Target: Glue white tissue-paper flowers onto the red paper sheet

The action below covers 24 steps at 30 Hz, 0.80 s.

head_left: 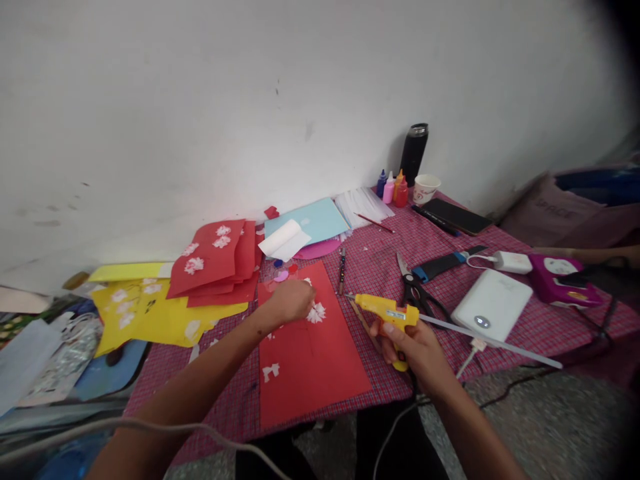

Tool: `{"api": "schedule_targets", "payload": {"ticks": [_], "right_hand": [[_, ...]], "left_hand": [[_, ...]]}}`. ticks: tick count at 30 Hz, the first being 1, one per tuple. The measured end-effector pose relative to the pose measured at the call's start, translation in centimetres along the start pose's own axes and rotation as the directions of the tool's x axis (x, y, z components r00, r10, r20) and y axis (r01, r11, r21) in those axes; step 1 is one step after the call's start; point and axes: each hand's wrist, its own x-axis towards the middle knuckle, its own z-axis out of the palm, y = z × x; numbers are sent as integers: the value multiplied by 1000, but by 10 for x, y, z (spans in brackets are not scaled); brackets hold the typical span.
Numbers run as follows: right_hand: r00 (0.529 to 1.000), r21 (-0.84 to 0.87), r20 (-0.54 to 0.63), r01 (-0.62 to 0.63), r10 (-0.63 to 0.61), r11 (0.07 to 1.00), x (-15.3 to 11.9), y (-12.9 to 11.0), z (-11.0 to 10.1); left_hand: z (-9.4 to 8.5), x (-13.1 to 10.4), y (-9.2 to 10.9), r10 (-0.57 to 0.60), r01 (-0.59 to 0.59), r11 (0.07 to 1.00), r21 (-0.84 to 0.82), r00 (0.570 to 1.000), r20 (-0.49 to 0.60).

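My right hand point(410, 343) is wrapped round the handle of a yellow glue gun point(387, 309), its nozzle pointing left. A long whitish glue stick point(493, 341) sticks out of the gun's back end. Over the upper part of a red paper sheet point(320, 373), my left hand point(295, 300) is closed with its fingers pinched down, right by a white paper flower point(316, 312). Whatever those fingers hold, if anything, is hidden. A small piece of white paper point(271, 371) lies lower on the sheet.
Stacked red papers point(215, 260) with white flowers and yellow papers point(150, 307) lie left. Scissors point(416, 287), a cutter point(443, 267), a white power bank point(493, 303) and a purple power strip point(560, 280) lie right. Paint bottles point(389, 189), a paper cup point(426, 189) and a black flask point(414, 153) stand behind.
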Motion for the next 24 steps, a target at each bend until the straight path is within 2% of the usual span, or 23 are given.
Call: {"api": "schedule_targets", "payload": {"ticks": [10,24], "right_hand": [[1000,-2,-10,-10,9,1000,-1,1,0],[1000,-6,-7,-11,11,1000,-1,3,-2]], "left_hand": [[-5,-2,3,21,-22,999,26,999,44],[0,-3,-1,92,-92,996,-5,996,16]]}}
